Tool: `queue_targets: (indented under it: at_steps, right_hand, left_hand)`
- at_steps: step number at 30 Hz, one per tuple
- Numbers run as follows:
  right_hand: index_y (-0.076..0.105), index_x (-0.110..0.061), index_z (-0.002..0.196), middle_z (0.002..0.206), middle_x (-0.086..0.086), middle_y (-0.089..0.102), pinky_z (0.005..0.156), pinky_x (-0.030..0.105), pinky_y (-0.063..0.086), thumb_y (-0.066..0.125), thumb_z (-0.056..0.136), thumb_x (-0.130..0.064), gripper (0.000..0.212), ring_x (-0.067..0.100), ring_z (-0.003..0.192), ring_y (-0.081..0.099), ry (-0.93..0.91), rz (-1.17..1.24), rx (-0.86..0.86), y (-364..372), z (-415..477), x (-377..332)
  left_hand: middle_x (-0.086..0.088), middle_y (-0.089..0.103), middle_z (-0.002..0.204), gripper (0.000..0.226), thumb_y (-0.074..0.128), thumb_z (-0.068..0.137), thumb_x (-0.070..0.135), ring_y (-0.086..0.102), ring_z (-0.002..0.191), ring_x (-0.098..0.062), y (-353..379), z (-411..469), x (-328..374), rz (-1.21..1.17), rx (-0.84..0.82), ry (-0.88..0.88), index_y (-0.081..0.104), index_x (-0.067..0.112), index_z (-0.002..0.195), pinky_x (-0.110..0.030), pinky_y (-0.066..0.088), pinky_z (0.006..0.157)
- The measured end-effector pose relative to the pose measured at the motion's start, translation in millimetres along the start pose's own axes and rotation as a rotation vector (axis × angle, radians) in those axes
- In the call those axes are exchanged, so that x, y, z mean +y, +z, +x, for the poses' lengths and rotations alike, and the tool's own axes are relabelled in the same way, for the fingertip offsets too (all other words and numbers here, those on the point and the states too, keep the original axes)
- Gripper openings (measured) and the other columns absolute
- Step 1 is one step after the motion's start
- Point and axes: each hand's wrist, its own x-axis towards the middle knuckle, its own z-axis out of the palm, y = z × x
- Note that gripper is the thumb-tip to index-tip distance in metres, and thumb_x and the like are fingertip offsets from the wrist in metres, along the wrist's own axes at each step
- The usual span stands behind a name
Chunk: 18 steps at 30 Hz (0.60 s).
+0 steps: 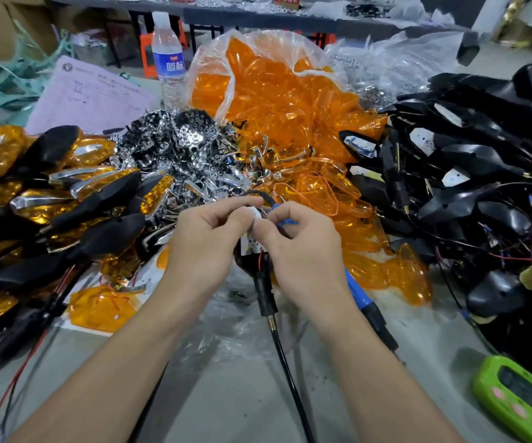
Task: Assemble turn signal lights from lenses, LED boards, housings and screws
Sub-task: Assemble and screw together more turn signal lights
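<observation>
Both hands meet at the centre of the table over one black housing [263,282] with a white LED board [250,247] showing between them. My left hand [207,238] pinches the board's white top edge. My right hand [299,247] grips the housing's right side, with a blue-tipped wire [285,222] at its fingers. The housing's black stem and cable [282,346] run down toward me. Loose orange lenses [331,199] lie just behind the hands, chrome reflectors [191,145] behind on the left.
Finished orange-and-black lights [50,193] are heaped at left. Black housings with wires [482,174] are piled at right. A bag of orange lenses [271,81] and a water bottle [168,55] stand behind. A blue-handled tool [368,305] and a green device [520,401] lie at right front.
</observation>
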Motion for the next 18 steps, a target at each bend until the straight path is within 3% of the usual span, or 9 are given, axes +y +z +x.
queue_targets:
  at_steps: [2,4,7,9,10,13,18]
  right_hand:
    - [0.065,-0.019,0.074,0.06,0.009,0.066,0.046,0.035,0.039,0.076,0.088,-0.034,0.023,0.02,0.046,0.049,0.005,0.027,-0.003,-1.2,1.0,1.4]
    - [0.066,-0.018,0.072,0.061,0.006,0.069,0.054,0.043,0.05,0.078,0.087,-0.029,0.022,0.031,0.058,0.063,0.014,0.076,0.028,-1.5,1.3,1.8]
    - [0.063,-0.02,0.069,0.061,-0.001,0.07,0.06,0.043,0.053,0.077,0.088,-0.022,0.024,0.025,0.058,0.064,0.024,0.089,0.091,-2.2,1.4,3.7]
    - [0.062,-0.019,0.067,0.062,-0.002,0.071,0.062,0.042,0.055,0.076,0.087,-0.018,0.024,0.017,0.056,0.065,0.05,0.146,0.1,-2.8,0.9,4.3]
    - [0.063,-0.018,0.068,0.062,-0.002,0.071,0.062,0.041,0.055,0.075,0.084,-0.018,0.021,0.014,0.056,0.064,0.072,0.201,0.093,-3.1,0.4,3.5]
    - [0.072,-0.022,0.075,0.069,-0.002,0.072,0.065,0.042,0.056,0.071,0.077,-0.027,0.006,0.012,0.064,0.064,0.109,0.276,0.03,-2.9,0.4,-0.5]
    - [0.07,-0.019,0.067,0.065,0.0,0.068,0.062,0.038,0.051,0.077,0.084,-0.021,0.018,0.013,0.063,0.058,0.067,0.253,0.042,0.5,1.0,-1.1]
  left_hand:
    - [-0.014,0.078,0.092,0.023,0.067,0.083,0.041,0.072,0.093,-0.02,1.1,-0.9,-1.9,-0.037,0.002,-0.009,0.082,0.04,0.1,-0.057,0.057,0.094]
    - [-0.01,0.079,0.098,0.028,0.07,0.082,0.04,0.072,0.097,-0.018,3.8,-3.2,-2.1,-0.123,0.023,-0.052,0.081,0.035,0.108,-0.059,0.056,0.097]
    - [0.005,0.08,0.098,0.028,0.068,0.084,0.037,0.072,0.089,-0.012,6.7,-7.3,-4.0,-0.111,-0.045,-0.06,0.08,0.034,0.109,-0.051,0.06,0.087]
    - [0.008,0.079,0.091,0.026,0.067,0.087,0.031,0.072,0.081,-0.006,7.6,-9.8,-3.9,-0.074,-0.117,-0.013,0.08,0.038,0.109,-0.041,0.061,0.075]
    - [0.007,0.08,0.091,0.027,0.067,0.088,0.028,0.072,0.08,-0.007,7.8,-10.2,-3.9,-0.08,-0.115,0.003,0.08,0.036,0.11,-0.042,0.062,0.075]
    - [0.004,0.081,0.097,0.03,0.07,0.087,0.023,0.075,0.087,-0.013,7.0,-10.6,-3.0,-0.099,-0.073,0.062,0.081,0.042,0.107,-0.049,0.063,0.087]
    - [0.008,0.081,0.102,0.033,0.07,0.078,0.034,0.077,0.099,-0.015,2.4,-9.2,-7.2,-0.075,-0.077,0.072,0.08,0.043,0.108,-0.047,0.062,0.091]
